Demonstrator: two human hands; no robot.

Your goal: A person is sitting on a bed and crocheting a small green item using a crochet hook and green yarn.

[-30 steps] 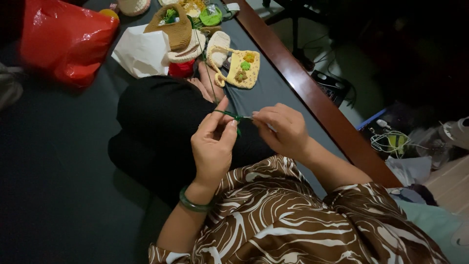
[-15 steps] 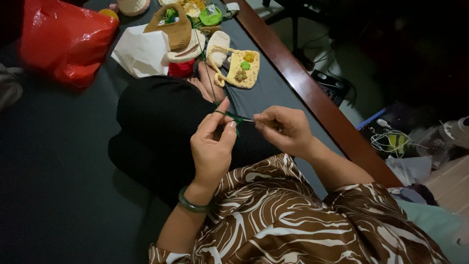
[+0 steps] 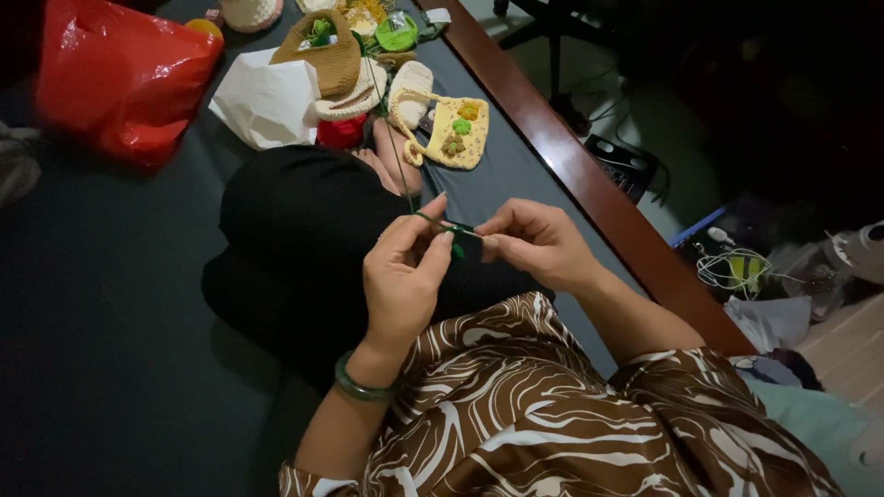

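Pinching green yarn (image 3: pixel 458 241) between left hand (image 3: pixel 402 281) and right hand (image 3: pixel 537 245).

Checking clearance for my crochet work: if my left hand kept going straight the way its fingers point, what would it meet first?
Probably the black-clad knee right beyond the left hand, whose fingers point up and away while pinching green yarn. Further along lies the small yellow crocheted bag, though depth is hard to judge.

Green yarn (image 3: pixel 398 156), green bangle (image 3: pixel 359 387); brown-and-white swirled dress (image 3: pixel 552 423) — red plastic bag (image 3: pixel 120 78), yellow crocheted pouch (image 3: pixel 453 133), black trousers (image 3: pixel 304 239)
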